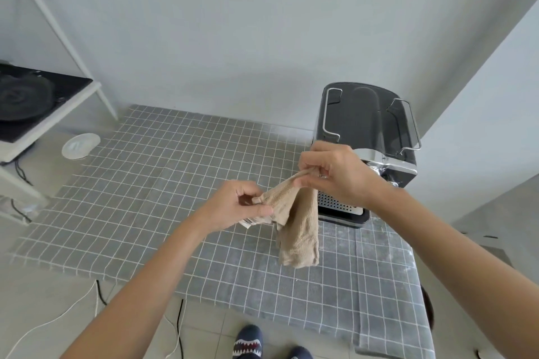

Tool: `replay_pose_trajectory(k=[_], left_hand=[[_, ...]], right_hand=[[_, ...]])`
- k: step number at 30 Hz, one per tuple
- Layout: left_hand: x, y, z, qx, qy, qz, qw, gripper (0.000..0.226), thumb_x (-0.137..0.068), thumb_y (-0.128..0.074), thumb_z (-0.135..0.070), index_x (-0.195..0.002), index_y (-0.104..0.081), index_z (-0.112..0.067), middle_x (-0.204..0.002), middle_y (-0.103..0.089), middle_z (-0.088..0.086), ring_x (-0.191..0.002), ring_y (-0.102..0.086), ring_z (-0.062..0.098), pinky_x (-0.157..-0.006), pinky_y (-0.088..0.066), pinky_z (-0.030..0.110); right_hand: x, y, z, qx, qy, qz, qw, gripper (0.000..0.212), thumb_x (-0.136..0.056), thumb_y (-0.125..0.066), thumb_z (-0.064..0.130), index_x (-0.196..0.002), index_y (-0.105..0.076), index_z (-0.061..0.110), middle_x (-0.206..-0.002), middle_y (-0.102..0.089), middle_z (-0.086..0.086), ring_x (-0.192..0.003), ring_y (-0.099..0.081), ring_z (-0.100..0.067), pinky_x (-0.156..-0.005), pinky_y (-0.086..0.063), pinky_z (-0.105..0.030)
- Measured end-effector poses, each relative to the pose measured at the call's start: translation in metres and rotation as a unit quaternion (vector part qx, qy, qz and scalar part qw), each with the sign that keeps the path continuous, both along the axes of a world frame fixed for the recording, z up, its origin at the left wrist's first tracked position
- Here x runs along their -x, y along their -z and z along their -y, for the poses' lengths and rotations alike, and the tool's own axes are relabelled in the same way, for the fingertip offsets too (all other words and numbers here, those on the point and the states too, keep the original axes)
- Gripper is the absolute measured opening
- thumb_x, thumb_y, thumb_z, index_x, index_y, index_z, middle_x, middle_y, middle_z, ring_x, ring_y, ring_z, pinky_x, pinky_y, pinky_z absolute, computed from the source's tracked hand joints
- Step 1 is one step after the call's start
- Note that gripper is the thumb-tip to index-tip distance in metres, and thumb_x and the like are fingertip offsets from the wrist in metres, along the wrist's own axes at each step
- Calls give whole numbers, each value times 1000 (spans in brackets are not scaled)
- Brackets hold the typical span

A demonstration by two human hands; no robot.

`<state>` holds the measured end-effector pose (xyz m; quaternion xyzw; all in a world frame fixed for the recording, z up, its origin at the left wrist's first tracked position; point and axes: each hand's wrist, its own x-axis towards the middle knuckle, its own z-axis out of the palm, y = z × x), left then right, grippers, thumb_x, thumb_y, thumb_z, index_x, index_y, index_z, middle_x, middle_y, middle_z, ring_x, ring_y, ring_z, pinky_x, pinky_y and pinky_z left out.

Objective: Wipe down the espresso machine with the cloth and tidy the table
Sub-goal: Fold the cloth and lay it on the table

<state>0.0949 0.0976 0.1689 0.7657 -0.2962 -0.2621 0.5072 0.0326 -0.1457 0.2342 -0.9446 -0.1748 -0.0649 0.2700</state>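
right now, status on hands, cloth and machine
Left hand and right hand both pinching beige terry cloth, held above grey checked tablecloth. Black and steel espresso machine behind, untouched. Nothing in the way.

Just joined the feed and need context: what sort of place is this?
Probably a home room, not a café: a small table under a grey checked tablecloth, one espresso machine against a bare wall, tiled floor with loose cables.

— What colour is the cloth (294, 221) you've got there?
— Beige, with a fine ribbed weave. Your worktop (175, 183) is covered in grey with a thin white grid.
— And the espresso machine (367, 137)?
— Black body, silver trim, and a silver perforated drip tray. Your slippers (248, 342) are navy with a white-toothed shark print.
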Motion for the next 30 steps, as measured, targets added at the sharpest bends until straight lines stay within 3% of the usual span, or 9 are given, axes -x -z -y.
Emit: replay_pose_trajectory(k=[3, 6, 8, 11, 15, 19, 23, 28, 30], left_hand=[[-13, -12, -9, -3, -50, 70, 996, 20, -70, -82, -24, -64, -64, -18, -69, -66, -2, -57, -56, 12, -55, -51, 34], [-26, -28, -19, 5, -83, 59, 995, 28, -67, -83, -13, -71, -61, 4, -78, -73, 3, -63, -61, 26, -64, -56, 42], [-31, -39, -18, -9, -68, 60, 996, 26, -69, -82, -6, -73, -60, 7, -78, -71, 8, -67, -59, 30, -70, -55, 47], [-34, -63, -8, -50, -17, 79, 995, 19, -71, -81, -2, -72, -62, -2, -81, -67, 18, -70, -59, 17, -75, -56, 41], [-40, -100, -7, -91, 56, 73, 992, 20, -72, -78, 1, -75, -60, -7, -80, -63, 19, -72, -57, 19, -72, -55, 43], [-46, -119, -22, -119, 95, 65, 986, 30, -72, -78, 4, -85, -56, -13, -85, -63, 11, -80, -62, 15, -72, -54, 33], [-55, -112, -43, -126, 49, 39, 990, 41, -69, -82, 1, -98, -57, -15, -86, -69, 5, -78, -69, 24, -74, -58, 39], [-61, -88, -50, -158, 2, 50, 986, 42, -68, -84, -5, -102, -63, -17, -85, -73, 8, -77, -73, 24, -76, -60, 36], [-67, -80, -47, -168, -30, 75, 982, 39, -68, -84, -8, -101, -67, -17, -84, -73, 9, -79, -73, 26, -78, -60, 37]], right_hand=[[-6, -4, 8, 32, 52, 23, 998, 33, -81, -76, 31, -66, -50, 17, -85, -48, -2, -72, -46, -5, -63, -43, -24], [-12, -15, 19, -7, 68, -5, 998, 38, -84, -70, 37, -63, -52, 11, -77, -58, -10, -70, -50, -1, -67, -49, -31], [-15, -15, 9, -41, 44, -89, 994, 24, -80, -72, 45, -80, -57, 26, -94, -64, 0, -84, -59, -9, -77, -56, -36], [-22, 4, -25, 3, -23, -214, 977, 76, -76, -79, 45, -139, -38, 35, -147, -46, 9, -124, -46, -6, -106, -41, -32], [-44, 27, -54, -20, -42, -208, 977, 79, -81, -76, 39, -148, -35, 31, -157, -33, 2, -143, -29, -16, -117, -27, -44], [-55, 21, -62, -70, -77, -225, 969, 62, -80, -77, 38, -136, -51, 30, -148, -42, 3, -137, -33, -12, -109, -33, -37], [-54, 10, -56, -179, -133, -327, 918, 6, -87, -73, 22, -90, -68, 22, -88, -67, 16, -89, -62, -6, -85, -47, -26], [-56, 24, -47, -301, -42, -343, 889, 22, -91, -67, 15, -95, -60, -5, -80, -63, -1, -79, -65, -16, -77, -56, -34], [-58, 26, -49, -296, 33, -308, 903, 19, -89, -70, 14, -93, -60, -2, -64, -65, 10, -60, -64, -1, -63, -56, -21]])
